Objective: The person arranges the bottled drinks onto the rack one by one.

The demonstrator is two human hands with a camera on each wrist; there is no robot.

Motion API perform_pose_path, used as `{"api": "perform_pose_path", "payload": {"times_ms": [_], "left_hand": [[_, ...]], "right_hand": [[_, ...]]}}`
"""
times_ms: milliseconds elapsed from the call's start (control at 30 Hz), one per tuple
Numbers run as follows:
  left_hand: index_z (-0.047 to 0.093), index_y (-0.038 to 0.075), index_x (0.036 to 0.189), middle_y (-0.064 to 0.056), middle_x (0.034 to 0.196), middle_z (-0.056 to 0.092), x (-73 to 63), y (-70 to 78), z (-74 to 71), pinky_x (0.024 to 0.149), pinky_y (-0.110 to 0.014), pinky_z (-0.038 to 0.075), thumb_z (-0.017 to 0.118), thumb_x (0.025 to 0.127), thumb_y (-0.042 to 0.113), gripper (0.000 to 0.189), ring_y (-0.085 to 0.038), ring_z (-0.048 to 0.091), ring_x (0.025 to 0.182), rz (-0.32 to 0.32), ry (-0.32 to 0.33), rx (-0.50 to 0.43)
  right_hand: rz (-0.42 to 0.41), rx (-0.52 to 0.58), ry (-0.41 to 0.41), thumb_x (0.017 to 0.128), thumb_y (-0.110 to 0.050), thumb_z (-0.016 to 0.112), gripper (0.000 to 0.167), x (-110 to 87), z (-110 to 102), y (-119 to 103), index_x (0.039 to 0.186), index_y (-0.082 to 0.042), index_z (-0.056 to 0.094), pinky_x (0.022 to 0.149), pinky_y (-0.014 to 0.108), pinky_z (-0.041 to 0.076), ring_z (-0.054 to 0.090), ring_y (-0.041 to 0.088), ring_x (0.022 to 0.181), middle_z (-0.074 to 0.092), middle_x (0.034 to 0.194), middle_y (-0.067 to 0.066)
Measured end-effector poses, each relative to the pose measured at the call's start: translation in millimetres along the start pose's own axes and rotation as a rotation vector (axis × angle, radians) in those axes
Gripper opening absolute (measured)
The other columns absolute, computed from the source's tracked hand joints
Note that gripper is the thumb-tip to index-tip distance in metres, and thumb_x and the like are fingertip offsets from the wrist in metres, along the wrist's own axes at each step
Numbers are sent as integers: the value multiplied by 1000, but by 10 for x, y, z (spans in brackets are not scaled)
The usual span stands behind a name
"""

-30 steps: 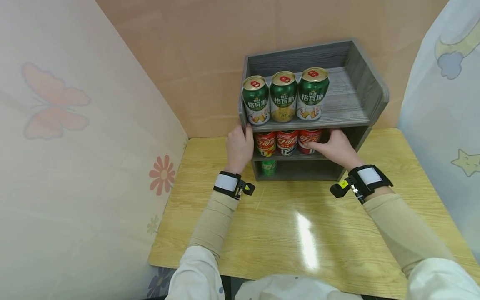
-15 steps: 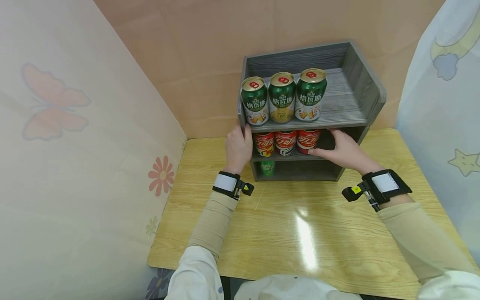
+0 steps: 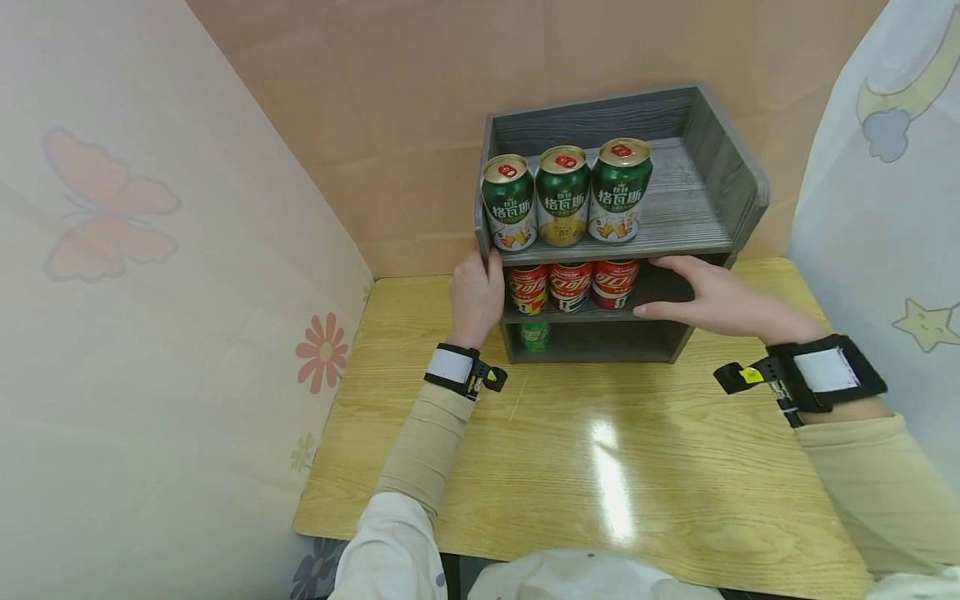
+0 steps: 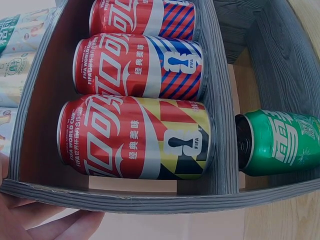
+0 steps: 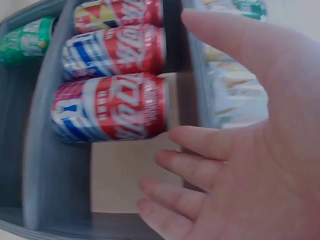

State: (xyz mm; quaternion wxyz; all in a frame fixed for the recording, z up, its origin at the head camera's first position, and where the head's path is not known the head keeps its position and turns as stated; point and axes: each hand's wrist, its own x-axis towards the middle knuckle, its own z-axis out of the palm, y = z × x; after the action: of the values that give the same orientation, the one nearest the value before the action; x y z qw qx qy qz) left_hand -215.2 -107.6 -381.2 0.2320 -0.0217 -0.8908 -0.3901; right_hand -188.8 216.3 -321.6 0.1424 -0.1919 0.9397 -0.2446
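A grey wooden shelf [image 3: 600,317] with several cans stands on the table. My left hand [image 3: 476,298] grips its left side panel, the thumb at the front edge. In the left wrist view, fingers [image 4: 65,225] show outside that panel. Red cola cans [image 3: 570,285] stand in a row of three on the middle level. My right hand [image 3: 720,296] is just right of them at the middle opening, fingers spread, holding nothing. In the right wrist view, its fingertips are near the rightmost cola can [image 5: 112,107]. Whether they touch the shelf I cannot tell.
Three green kvass-type cans [image 3: 564,196] stand on the top level, toward the left. One green can [image 3: 535,336] is at the bottom level's left end. The wooden table [image 3: 555,467] extends in front, with patterned cloth walls [image 3: 187,333] at the sides.
My right hand has drawn back to the right, off the rightmost cola can, its fingers spreading. The cola can stays in the row. My left hand keeps its place on the shelf's side.
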Motion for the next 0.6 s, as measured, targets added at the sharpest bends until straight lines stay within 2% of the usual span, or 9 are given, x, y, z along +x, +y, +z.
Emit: {"api": "perform_pose_path", "payload": {"times_ms": [133, 233, 433, 600], "left_hand": [[54, 3, 88, -8, 68, 47, 5, 1, -2, 50, -37, 36, 43, 108, 26, 32, -25, 51, 60, 3, -1, 4], [54, 3, 87, -8, 69, 47, 0, 5, -3, 50, -37, 37, 43, 108, 26, 33, -25, 51, 60, 0, -3, 8], [54, 3, 85, -9, 69, 49, 4, 7, -2, 50, -37, 37, 43, 108, 27, 34, -26, 52, 60, -11, -9, 19], [53, 4, 84, -8, 69, 48, 4, 5, -13, 50, -37, 37, 43, 108, 27, 35, -26, 52, 59, -20, -13, 9]], "right_hand": [[-26, -23, -6, 94, -51, 69, 91, -70, -79, -113, 155, 4, 32, 107, 67, 29, 29, 52, 140, 30, 156, 32], [-63, -19, 22, 95, -46, 71, 80, -128, -152, -208, 153, 1, 40, 105, 65, 33, 37, 50, 137, 39, 152, 29], [-168, 11, 134, 99, -34, 68, 61, -235, -411, -465, 150, -7, 48, 102, 63, 38, 48, 45, 132, 50, 148, 21], [-211, -44, 248, 102, -38, 63, 64, -216, -676, -696, 156, -11, 41, 103, 67, 35, 44, 48, 134, 45, 153, 20]]}}
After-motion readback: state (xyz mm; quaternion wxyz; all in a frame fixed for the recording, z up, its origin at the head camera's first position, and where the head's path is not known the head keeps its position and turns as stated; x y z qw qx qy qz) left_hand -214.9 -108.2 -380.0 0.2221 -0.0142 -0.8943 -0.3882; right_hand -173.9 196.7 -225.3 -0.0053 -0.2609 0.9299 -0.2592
